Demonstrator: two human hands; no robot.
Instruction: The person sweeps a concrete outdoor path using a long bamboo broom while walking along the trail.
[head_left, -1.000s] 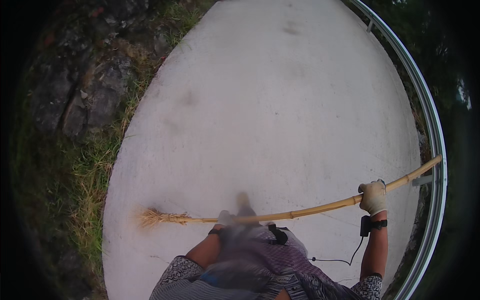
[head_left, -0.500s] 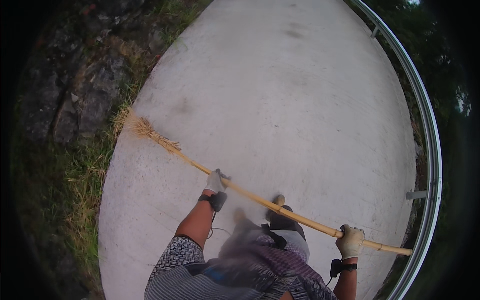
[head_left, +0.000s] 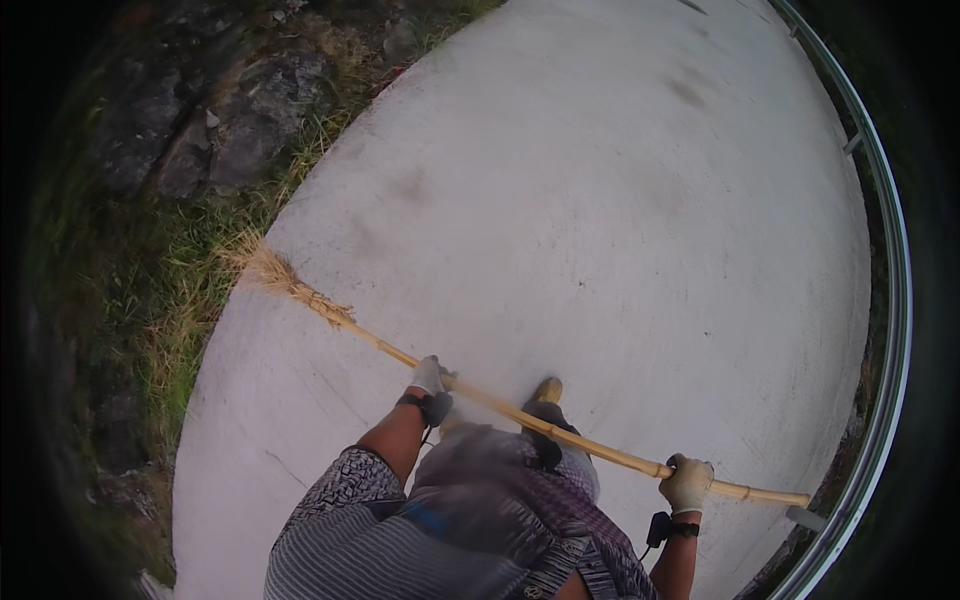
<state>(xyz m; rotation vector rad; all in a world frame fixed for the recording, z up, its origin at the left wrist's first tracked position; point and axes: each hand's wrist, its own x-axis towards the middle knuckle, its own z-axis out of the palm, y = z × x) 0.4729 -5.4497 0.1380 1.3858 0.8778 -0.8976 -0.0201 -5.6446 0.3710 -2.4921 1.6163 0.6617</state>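
A long broom (head_left: 507, 409) with a pale bamboo handle slants across in front of me. Its straw-coloured bristle head (head_left: 283, 279) lies at the left edge of the concrete path, with the tips against the grass. My left hand (head_left: 430, 375), in a light work glove, is closed around the handle a short way below the bristles. Farther back, near the handle's right end, my right hand (head_left: 687, 484) grips it, also gloved. Each wrist wears a dark strapped device.
The pale concrete path (head_left: 590, 190) curves ahead. Grass (head_left: 190, 290) and dark rocks (head_left: 265, 110) border it on the left. A metal guardrail (head_left: 893, 250) runs along the right side, close to the handle's end. One of my shoes (head_left: 547, 390) shows beneath the handle.
The view has swung round, so rocks and guardrail sit farther right in the picture. The bristles remain at the left path edge, and both hands keep hold of the broom.
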